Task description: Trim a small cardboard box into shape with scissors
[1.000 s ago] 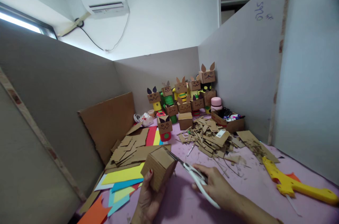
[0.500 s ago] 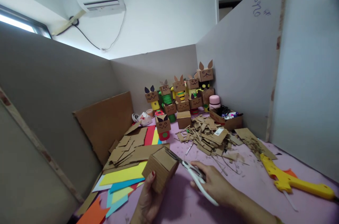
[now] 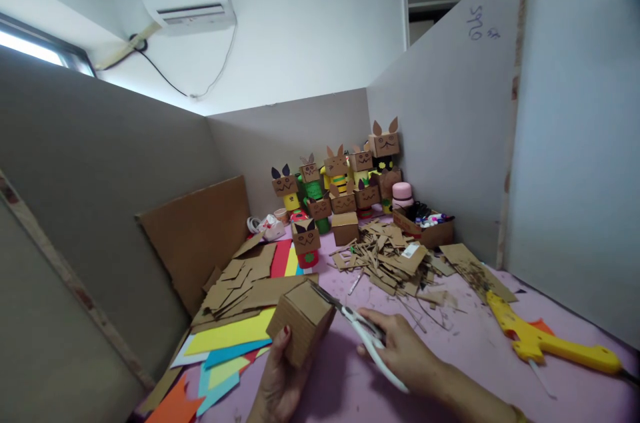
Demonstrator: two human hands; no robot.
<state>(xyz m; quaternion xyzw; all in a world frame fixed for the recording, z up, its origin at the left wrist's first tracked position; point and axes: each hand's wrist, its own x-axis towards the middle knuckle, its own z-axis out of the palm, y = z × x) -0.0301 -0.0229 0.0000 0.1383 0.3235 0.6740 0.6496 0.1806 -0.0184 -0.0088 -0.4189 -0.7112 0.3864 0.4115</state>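
A small brown cardboard box [image 3: 299, 326] is gripped in my left hand [image 3: 281, 370], thumb on its front face, tilted above the pink tabletop. My right hand [image 3: 403, 348] is closed around the handles of white-handled scissors [image 3: 367, 336]. The scissor blades meet the upper right edge of the box; whether they bite into the cardboard I cannot tell. To the left of the box lie yellow paper [image 3: 230, 331] and blue paper [image 3: 235, 352], with a stack of cut cardboard pieces [image 3: 240, 283] behind them.
Several cardboard animal figures [image 3: 306, 242] stand at the back. Cardboard scraps [image 3: 387, 256] are heaped right of centre, before a box of pens [image 3: 425, 230]. A yellow glue gun [image 3: 547, 336] lies at the right. Grey partitions [image 3: 445, 123] enclose the table.
The view has shifted slightly. My hands, the box and the scissors keep nearly the same positions, with the blades still at the box's upper edge.
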